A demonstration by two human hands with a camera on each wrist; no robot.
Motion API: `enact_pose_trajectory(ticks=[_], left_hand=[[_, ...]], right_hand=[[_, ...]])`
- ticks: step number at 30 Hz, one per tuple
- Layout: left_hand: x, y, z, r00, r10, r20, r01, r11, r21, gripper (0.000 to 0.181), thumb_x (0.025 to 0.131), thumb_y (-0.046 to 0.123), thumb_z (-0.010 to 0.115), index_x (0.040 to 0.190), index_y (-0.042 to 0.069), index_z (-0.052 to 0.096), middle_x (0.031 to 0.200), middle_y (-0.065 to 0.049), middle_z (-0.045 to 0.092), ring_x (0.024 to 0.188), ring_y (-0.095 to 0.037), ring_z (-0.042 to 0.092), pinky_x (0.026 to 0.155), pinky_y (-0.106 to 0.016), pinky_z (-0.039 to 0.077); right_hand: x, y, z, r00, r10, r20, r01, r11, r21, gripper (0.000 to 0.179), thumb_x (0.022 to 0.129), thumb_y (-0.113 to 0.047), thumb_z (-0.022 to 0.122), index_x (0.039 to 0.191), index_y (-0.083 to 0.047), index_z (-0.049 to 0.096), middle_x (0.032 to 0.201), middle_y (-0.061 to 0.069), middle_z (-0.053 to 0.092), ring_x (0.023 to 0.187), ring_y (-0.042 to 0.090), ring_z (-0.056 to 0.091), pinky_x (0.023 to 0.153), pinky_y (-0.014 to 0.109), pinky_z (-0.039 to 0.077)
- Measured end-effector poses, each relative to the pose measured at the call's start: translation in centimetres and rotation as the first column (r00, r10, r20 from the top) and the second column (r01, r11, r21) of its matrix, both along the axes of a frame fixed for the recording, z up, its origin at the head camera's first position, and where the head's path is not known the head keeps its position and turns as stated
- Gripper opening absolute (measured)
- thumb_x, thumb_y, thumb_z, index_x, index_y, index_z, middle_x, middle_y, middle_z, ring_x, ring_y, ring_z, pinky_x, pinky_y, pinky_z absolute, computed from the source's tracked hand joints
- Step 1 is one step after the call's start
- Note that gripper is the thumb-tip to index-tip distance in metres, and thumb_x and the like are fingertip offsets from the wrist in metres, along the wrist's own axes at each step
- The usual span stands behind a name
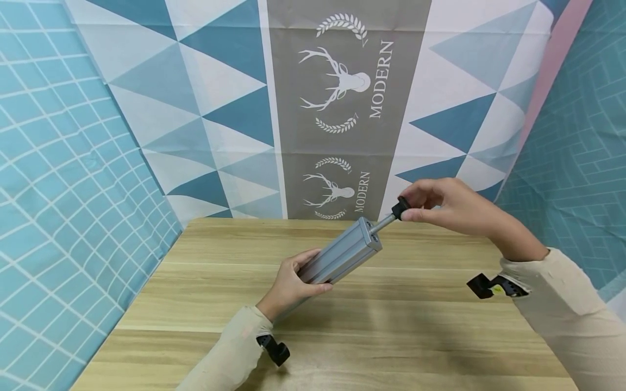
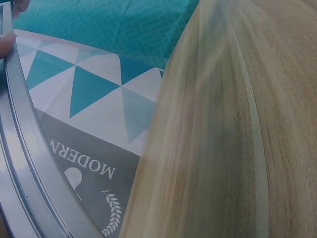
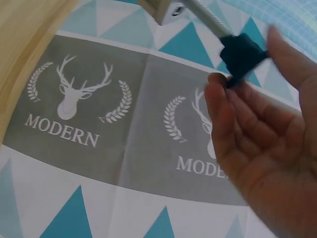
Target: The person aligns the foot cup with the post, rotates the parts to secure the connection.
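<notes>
A grey square aluminium profile (image 1: 342,250) slants up to the right above the table. My left hand (image 1: 289,285) grips its lower part, thumb on the near side. From the upper end face sticks a threaded metal rod (image 1: 384,223), tipped with a black foot (image 1: 400,208). My right hand (image 1: 455,209) pinches that foot between thumb and fingers. In the right wrist view the dark foot (image 3: 241,55) sits at the fingertips, slightly blurred. The left wrist view has the grooved profile (image 2: 37,173) along its left edge; most of the left hand is out of that view.
Beneath the hands lies a wood-grain table (image 1: 205,304). A patterned cloth backdrop (image 1: 225,108) hangs behind its far edge, with a blue tiled cloth (image 1: 63,179) on the left and a teal one (image 1: 572,163) on the right. Black mounts (image 1: 276,350) are at both wrists.
</notes>
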State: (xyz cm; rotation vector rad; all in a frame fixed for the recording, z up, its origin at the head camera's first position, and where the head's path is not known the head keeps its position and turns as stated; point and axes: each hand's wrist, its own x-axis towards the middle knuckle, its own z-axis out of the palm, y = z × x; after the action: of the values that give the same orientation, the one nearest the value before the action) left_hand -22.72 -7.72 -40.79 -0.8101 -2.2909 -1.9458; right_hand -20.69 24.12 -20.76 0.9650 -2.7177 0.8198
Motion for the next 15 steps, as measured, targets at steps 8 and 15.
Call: enact_pose_trajectory(ticks=[8,15], left_hand=[[0.0,0.0,0.1,1.0,-0.011,0.008,0.011,1.0,-0.003,0.07,0.069,0.015,0.087,0.133,0.012,0.058,0.126,-0.007,0.062,0.108,-0.021,0.059,0.089,-0.035,0.046],[0.0,0.0,0.0,1.0,-0.015,0.012,0.015,1.0,-0.003,0.071,0.068,0.016,0.087,0.133,0.012,0.058,0.126,-0.006,0.062,0.108,-0.021,0.059,0.089,-0.033,0.046]], right_hand=[[-0.1,-1.0,-0.4,0.97,-0.242,0.015,0.24,0.969,0.064,0.043,0.096,-0.044,0.055,0.067,-0.012,0.057,0.056,0.001,0.053,0.057,0.02,0.052,0.054,0.034,0.039],[0.4,0.1,1.3,0.982,-0.077,0.171,0.05,0.986,0.157,0.039,0.097,-0.034,0.056,0.126,-0.008,0.057,0.104,0.008,0.066,0.085,0.02,0.064,0.075,0.042,0.051]])
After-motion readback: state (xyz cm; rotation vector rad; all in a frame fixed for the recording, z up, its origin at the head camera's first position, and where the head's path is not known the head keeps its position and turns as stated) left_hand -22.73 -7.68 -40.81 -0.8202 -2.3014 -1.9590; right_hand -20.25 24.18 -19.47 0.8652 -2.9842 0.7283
